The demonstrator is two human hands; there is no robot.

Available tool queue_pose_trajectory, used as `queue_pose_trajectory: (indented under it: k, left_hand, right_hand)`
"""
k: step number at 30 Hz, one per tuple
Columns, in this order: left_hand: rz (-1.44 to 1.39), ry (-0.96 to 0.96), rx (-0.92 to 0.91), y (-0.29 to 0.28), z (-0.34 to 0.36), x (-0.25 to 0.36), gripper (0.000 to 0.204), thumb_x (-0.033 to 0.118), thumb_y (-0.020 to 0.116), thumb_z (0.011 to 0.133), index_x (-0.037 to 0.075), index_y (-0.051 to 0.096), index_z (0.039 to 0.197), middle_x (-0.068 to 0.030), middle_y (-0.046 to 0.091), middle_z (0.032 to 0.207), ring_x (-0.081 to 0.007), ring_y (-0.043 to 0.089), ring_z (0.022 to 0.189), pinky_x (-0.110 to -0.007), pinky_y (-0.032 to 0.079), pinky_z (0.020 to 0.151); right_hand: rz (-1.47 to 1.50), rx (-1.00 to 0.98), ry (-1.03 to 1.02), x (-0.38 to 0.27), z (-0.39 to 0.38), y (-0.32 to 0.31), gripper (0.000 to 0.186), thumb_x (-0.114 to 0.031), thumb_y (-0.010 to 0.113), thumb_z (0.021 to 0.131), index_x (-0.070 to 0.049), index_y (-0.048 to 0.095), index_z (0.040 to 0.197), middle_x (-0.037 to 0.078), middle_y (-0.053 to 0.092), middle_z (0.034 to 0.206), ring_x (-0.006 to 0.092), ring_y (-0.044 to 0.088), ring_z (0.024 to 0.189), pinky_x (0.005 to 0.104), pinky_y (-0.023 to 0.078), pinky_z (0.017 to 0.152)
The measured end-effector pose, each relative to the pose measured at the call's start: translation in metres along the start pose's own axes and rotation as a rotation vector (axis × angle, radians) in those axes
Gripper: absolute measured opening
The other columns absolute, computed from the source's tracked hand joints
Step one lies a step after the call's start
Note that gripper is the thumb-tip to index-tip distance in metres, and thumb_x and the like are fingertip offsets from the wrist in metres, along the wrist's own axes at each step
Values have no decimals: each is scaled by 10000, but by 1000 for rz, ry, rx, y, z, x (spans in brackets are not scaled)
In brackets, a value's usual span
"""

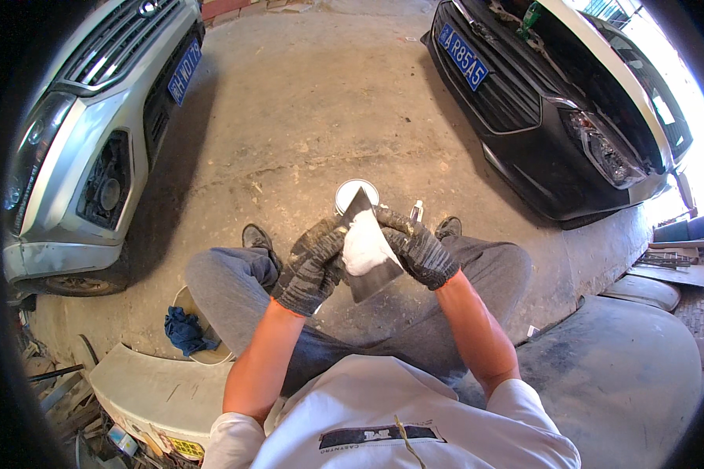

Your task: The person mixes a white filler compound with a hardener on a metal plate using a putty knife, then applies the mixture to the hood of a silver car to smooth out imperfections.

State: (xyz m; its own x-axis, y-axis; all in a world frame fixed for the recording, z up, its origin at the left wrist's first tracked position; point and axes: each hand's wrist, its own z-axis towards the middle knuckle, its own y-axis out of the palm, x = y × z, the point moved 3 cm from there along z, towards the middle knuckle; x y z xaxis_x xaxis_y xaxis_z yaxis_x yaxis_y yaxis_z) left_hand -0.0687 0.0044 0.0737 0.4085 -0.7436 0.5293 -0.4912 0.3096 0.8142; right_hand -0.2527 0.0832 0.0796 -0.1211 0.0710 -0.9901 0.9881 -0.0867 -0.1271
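Over my lap, both hands are in dark grey mottled knit work gloves. Between them sits a dark flat plate (375, 284), tilted, with a thick patch of smooth white paste (365, 244) spread across it. My left hand (311, 262) grips the plate's left side. On the opposite side, my right hand (422, 248) closes its fingers around the edge; whether it also holds a small tool is hidden. Just beyond the plate stands a round white can (347, 195), partly covered by it. A small whitish tube (417, 209) shows past my right hand.
A silver car (94, 148) stands at the left, a white-and-black car (516, 133) at the right with its front open. Loose body panels lie beside me, one pale (145, 383), one grey (602, 375). A blue cloth (186, 332) is near my left knee, scrap at lower left.
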Motion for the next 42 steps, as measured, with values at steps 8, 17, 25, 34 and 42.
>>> queue_pose_trajectory:
  k: [8, 17, 25, 34, 42]
  left_hand:
    - [481, 436, 185, -2, -8, 32, 135, 144, 566, 984, 29, 571, 1056, -32, 610, 811, -107, 602, 630, -248, 539, 563]
    - [503, 485, 340, -17, 14, 40, 133, 198, 581, 976, 75, 562, 1023, -52, 645, 834, -142, 631, 648, -281, 534, 557]
    - [611, -76, 285, 0, 60, 55, 256, 171, 632, 942, 9, 563, 1128, -73, 638, 809, -178, 647, 628, -337, 558, 558]
    - [1099, 27, 165, -7, 126, 80, 163, 193, 573, 981, 36, 580, 937, -30, 561, 718, -103, 545, 574, -268, 480, 516]
    - [1312, 384, 511, -62, 157, 99, 168, 203, 557, 988, 36, 576, 988, -42, 614, 779, -116, 612, 646, -263, 504, 546]
  right_hand:
    - [-89, 524, 35, -11, -6, -29, 340, -86, 622, 934, -2, 584, 1262, 86, 672, 1098, 160, 641, 946, 282, 525, 838]
    - [-449, 320, -82, -19, 14, -42, 266, -143, 641, 920, -14, 631, 1153, 127, 686, 1022, 182, 653, 901, 300, 534, 806]
    - [-55, 101, 228, -7, 114, -52, 275, -167, 647, 914, -33, 618, 1151, 60, 637, 820, 111, 565, 629, 258, 491, 558]
    - [-451, 289, 43, 210, 196, -122, 410, -186, 632, 857, -74, 592, 1250, 169, 619, 1245, 313, 597, 1136, 373, 471, 985]
    - [-968, 255, 805, 439, 132, -100, 618, -405, 705, 778, -26, 543, 1238, 226, 589, 1270, 368, 545, 1215, 428, 451, 1018]
